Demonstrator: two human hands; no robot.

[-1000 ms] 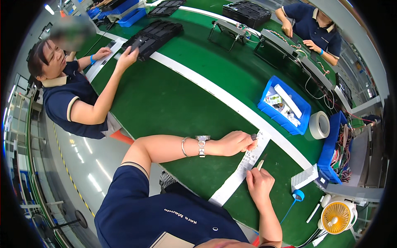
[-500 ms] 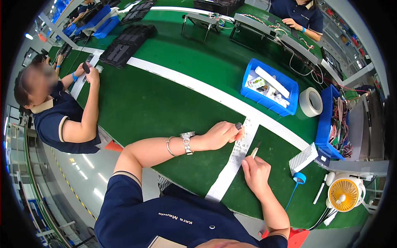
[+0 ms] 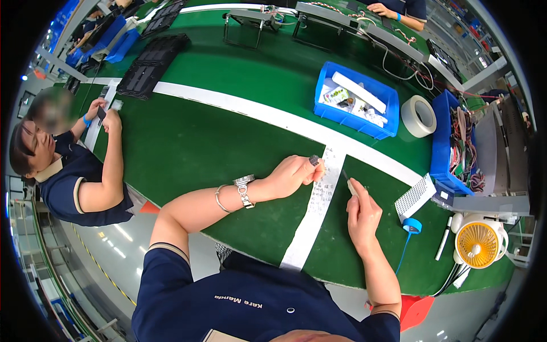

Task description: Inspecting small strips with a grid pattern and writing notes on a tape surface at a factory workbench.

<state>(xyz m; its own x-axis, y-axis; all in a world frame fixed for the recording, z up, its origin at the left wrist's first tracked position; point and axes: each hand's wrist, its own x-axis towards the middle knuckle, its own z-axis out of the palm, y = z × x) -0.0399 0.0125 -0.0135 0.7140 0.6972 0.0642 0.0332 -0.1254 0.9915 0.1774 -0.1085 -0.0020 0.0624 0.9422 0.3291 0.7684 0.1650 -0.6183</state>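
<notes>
My left hand, with a watch and a bangle on its wrist, is closed in a pinch over the upper part of a white strip that bears handwriting. At its fingertips sits a small dark piece, too small to name. To the right of the strip, my right hand grips a thin tool with a pale handle and a narrow dark tip. The tool tilts up and leftward, apart from the dark piece. The fingers partly cover its handle.
Beyond my hands stand a blue bin of small parts and a tape roll. On the right are a blue bin of cables, a perforated white sheet, a blue wrist strap and a small fan. A co-worker sits at left.
My right hand has turned the tool, whose tip now leans left instead of right. The left hand keeps its pinch near the strip. The whole view has shifted slightly.
</notes>
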